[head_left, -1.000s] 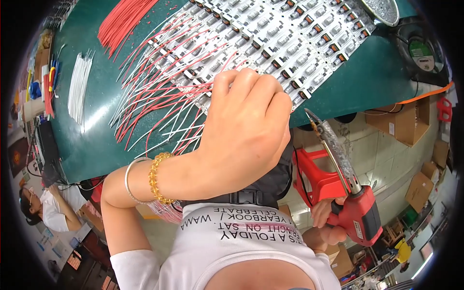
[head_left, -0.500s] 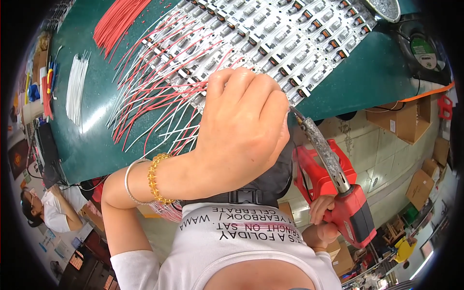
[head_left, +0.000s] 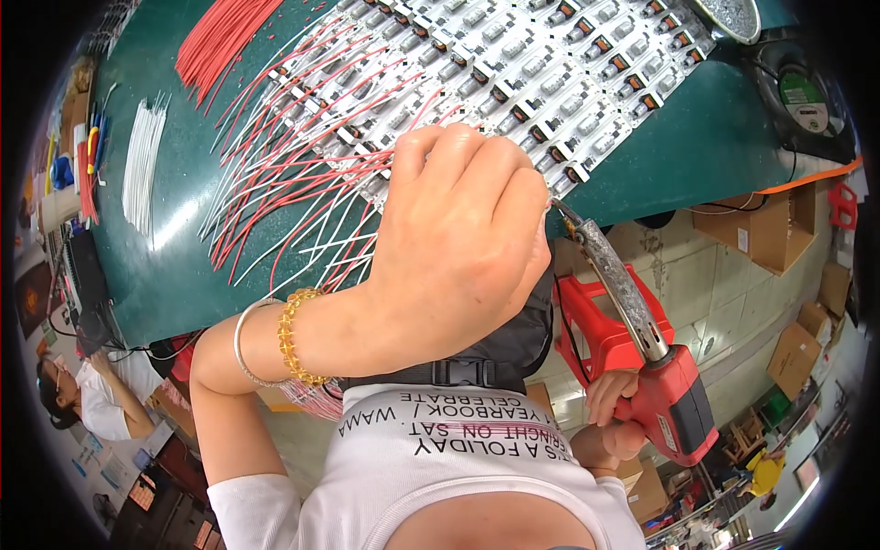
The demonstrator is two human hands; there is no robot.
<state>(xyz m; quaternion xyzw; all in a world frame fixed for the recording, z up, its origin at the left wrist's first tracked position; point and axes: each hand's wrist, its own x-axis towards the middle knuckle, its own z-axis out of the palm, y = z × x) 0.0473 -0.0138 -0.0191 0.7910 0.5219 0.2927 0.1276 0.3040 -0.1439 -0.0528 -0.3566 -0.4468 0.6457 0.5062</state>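
My left hand [head_left: 463,234] is closed, palm down, at the near edge of a large panel of small white circuit boards [head_left: 550,82]. Its fingertips are hidden beneath it, so whatever they pinch does not show. Red and white wires [head_left: 275,192] fan out leftward from the boards beside this hand. In my right hand [head_left: 612,420] is a red and black soldering gun [head_left: 674,403], gripped by its handle. Its long metal barrel points up and left, and the tip [head_left: 561,207] is close to the left hand's fingers at the panel's near corner.
On the green mat [head_left: 192,293] lie a bundle of red wires [head_left: 225,46] and one of white wires [head_left: 144,165]. A metal dish [head_left: 731,16] and a black solder-spool holder [head_left: 799,96] stand at right. Below are a red stool [head_left: 600,316] and cardboard boxes [head_left: 779,225]. Another person [head_left: 101,394] sits left.
The soldering gun and my right hand have shifted very slightly. My left hand stays in almost the same place over the panel's edge.
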